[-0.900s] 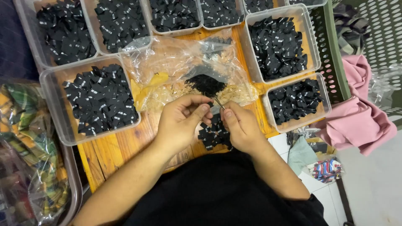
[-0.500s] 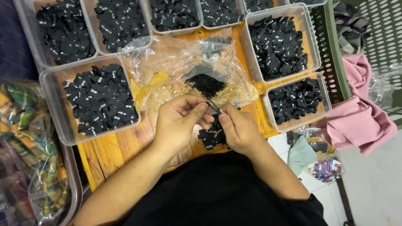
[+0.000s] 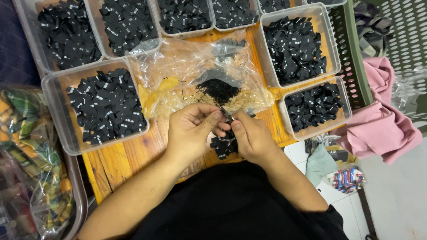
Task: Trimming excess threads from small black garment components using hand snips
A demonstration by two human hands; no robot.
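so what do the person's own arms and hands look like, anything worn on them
Both forearms are bare down to the wrists, with no sleeves, gloves, rings, watch or bracelets visible. The left hand and right hand have short, unpainted nails. The only clothing in view is a plain black garment at the bottom.

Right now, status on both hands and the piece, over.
Left hand and right hand pinch one small black label together. Loose label pile under them on wooden table. Nothing in the way.

Your wooden surface (image 3: 129, 160) carries clear tubs (image 3: 55, 115) of black labels along its left, far and right sides. Between them lies a crumpled clear bag (image 3: 191, 66), and a small label pile (image 3: 224, 146) sits at the near edge.
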